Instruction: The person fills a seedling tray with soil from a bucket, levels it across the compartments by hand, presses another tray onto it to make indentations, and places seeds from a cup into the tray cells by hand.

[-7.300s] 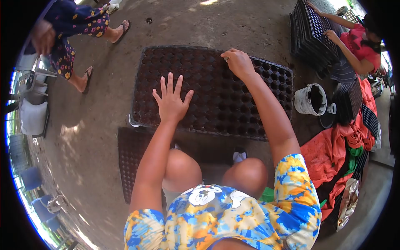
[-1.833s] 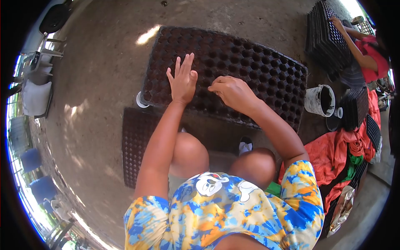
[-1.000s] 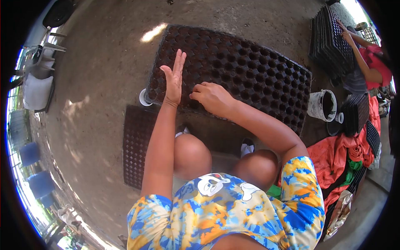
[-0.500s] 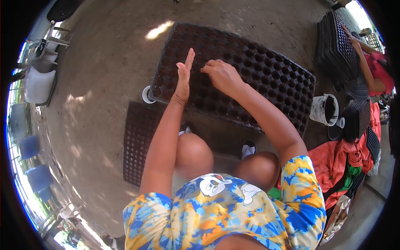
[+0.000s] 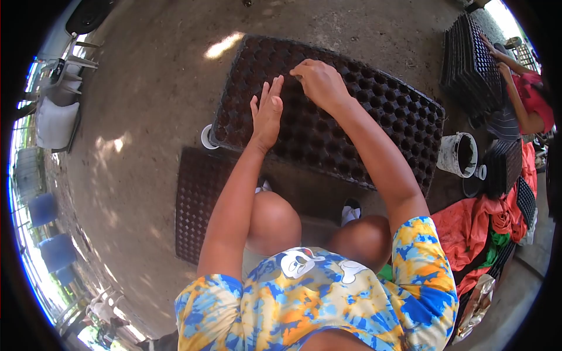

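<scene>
A large black seedling tray (image 5: 383, 111) with rows of round cells lies in front of my knees. Cells at its left end look filled with dark brown soil, while those on the right are hollow. My left hand (image 5: 267, 120) is above the left part of the tray, fingers stretched out and palm turned sideways. Over the tray's upper middle, my right hand (image 5: 321, 85) has its fingertips pinched together. Whatever may be between them is too small to make out. The fingertips of the two hands are close but apart.
A second cell tray (image 5: 196, 216) lies on the floor at lower left. A white cup (image 5: 207, 137) sits by the near tray's corner. Right of it are a white bucket (image 5: 458, 154), stacked trays (image 5: 465, 64) by another person (image 5: 530, 96), and a red tarp (image 5: 468, 228).
My right hand has moved up and slightly right over the tray. My left hand has shifted a little right and turned, its fingers more spread. The other person's hand moved slightly on the stack.
</scene>
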`<control>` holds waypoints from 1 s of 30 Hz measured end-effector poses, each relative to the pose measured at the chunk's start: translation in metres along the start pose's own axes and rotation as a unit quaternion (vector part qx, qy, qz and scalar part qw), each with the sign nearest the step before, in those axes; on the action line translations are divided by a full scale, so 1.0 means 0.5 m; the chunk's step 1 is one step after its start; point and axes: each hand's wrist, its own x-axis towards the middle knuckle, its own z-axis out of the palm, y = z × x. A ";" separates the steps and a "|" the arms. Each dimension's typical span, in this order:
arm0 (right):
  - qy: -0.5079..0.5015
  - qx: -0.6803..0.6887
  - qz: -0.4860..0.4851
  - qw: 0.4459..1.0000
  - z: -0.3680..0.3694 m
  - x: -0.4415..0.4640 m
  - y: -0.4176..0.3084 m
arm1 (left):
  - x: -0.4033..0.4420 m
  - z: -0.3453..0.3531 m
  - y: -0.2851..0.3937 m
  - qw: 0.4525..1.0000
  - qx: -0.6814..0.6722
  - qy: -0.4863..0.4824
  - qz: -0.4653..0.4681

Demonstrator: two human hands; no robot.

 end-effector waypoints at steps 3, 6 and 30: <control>0.007 -0.008 -0.002 1.000 0.023 -0.004 0.017 | 0.001 0.002 0.000 1.000 0.006 -0.002 -0.006; -0.004 0.008 0.015 1.000 0.002 0.018 0.024 | -0.001 0.002 0.005 1.000 0.027 -0.006 -0.005; -0.026 -0.040 0.060 0.997 -0.025 0.070 0.151 | -0.003 0.001 0.014 0.999 0.042 -0.004 0.003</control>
